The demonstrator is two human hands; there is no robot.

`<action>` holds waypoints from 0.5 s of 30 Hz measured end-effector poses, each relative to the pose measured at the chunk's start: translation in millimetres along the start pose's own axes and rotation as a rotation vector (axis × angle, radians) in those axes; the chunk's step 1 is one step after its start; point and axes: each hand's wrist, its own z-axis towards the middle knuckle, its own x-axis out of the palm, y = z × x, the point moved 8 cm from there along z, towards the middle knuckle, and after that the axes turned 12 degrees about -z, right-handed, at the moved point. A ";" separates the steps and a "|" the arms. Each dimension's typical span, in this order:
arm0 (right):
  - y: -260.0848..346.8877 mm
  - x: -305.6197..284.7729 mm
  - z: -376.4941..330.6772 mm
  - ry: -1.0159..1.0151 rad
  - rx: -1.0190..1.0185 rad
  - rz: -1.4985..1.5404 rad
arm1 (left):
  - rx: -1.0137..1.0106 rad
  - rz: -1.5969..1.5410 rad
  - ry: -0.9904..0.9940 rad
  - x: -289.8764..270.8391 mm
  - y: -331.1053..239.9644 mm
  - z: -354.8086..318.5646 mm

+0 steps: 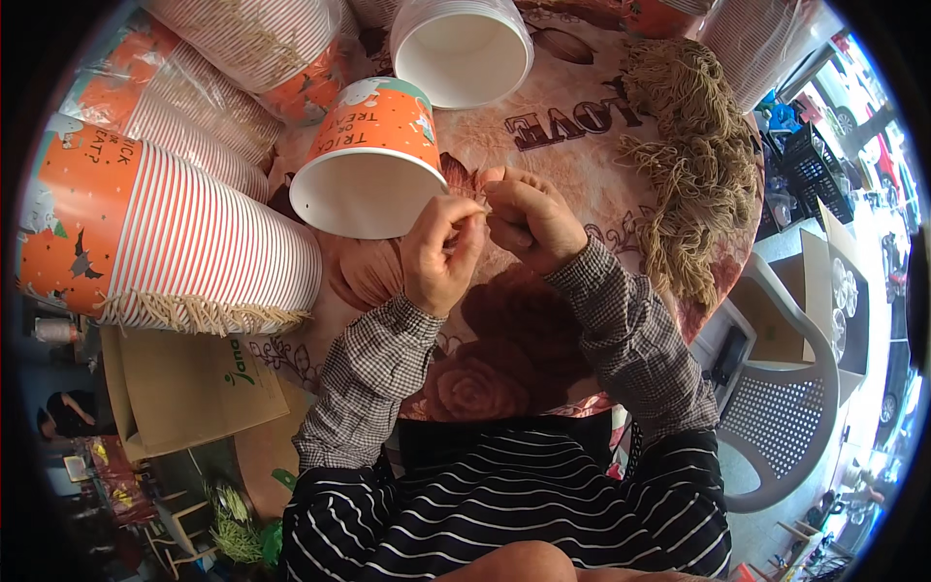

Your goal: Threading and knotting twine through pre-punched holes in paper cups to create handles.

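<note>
Near the table's front edge I have my left hand [441, 250] and right hand [529, 221] almost touching, the fingertips of both pinched on a short piece of tan string [482, 206] right at the rim of the orange paper cup [371, 160] lying on its side. I judge I'm mid-way through fixing string to that rim, so the next move calls for a steady pinch. The loose pile of strings [690, 165] sits toward the far right edge.

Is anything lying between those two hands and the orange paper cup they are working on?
Nothing visible does. The left hand and right hand pinch a tan string right at the rim of the orange cup, fingertips almost against it.
</note>
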 end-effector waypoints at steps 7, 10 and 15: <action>19.9 10.0 -3.8 0.024 -0.231 -0.495 | -0.333 -0.381 -0.218 -14.0 15.9 3.0; 22.6 14.9 -5.0 0.037 -0.275 -0.654 | -0.412 -0.470 -0.192 -13.5 25.2 1.3; 23.5 14.8 -3.7 0.034 -0.311 -0.741 | -0.467 -0.439 -0.145 -12.0 36.0 -1.7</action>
